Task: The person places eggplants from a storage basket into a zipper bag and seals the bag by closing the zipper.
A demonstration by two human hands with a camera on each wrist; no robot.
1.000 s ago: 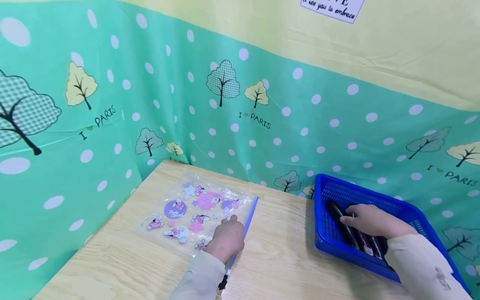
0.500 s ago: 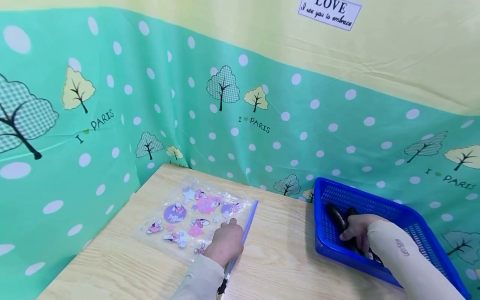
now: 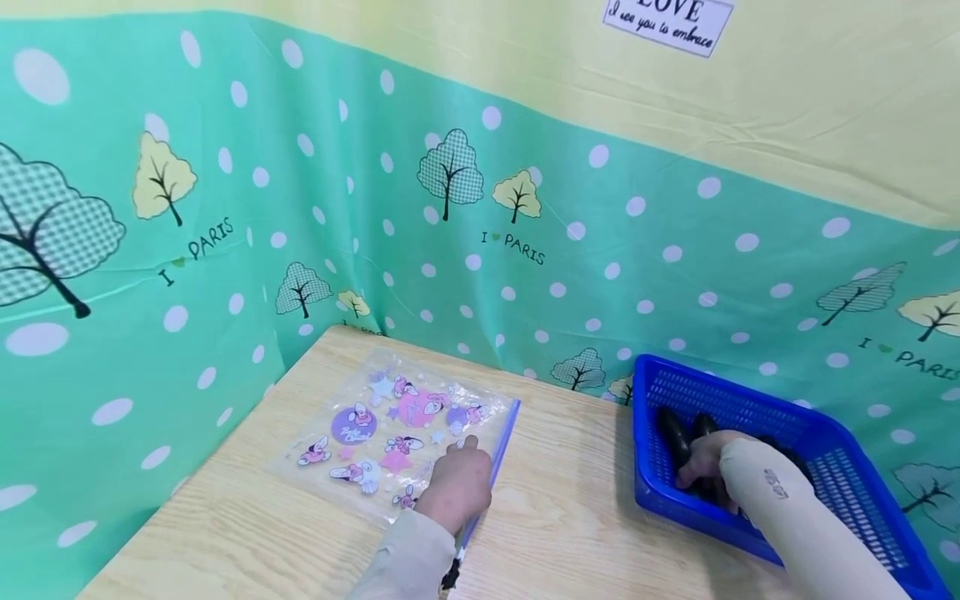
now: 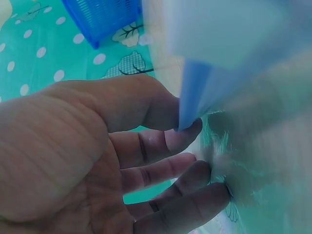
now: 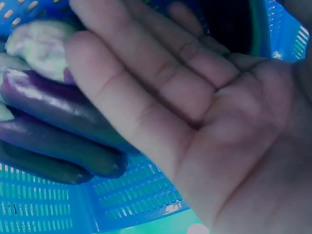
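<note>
Near the far-left corner of the pale wooden table [image 3: 570, 500], a transparent, pink-printed plastic bag [image 3: 397, 437] is pinched by the left hand [image 3: 456, 487] at its blue zip edge [image 3: 504, 435], which faces right. Open surface is left before the blue plastic basket [image 3: 678, 504]. Inside, dark purple eggplants [image 3: 673, 435], aimed lengthwise toward its far-left corner, are reached by the right hand [image 3: 708, 462], lowered deeper than a second ago; its fingers are extended, nothing clasped.
</note>
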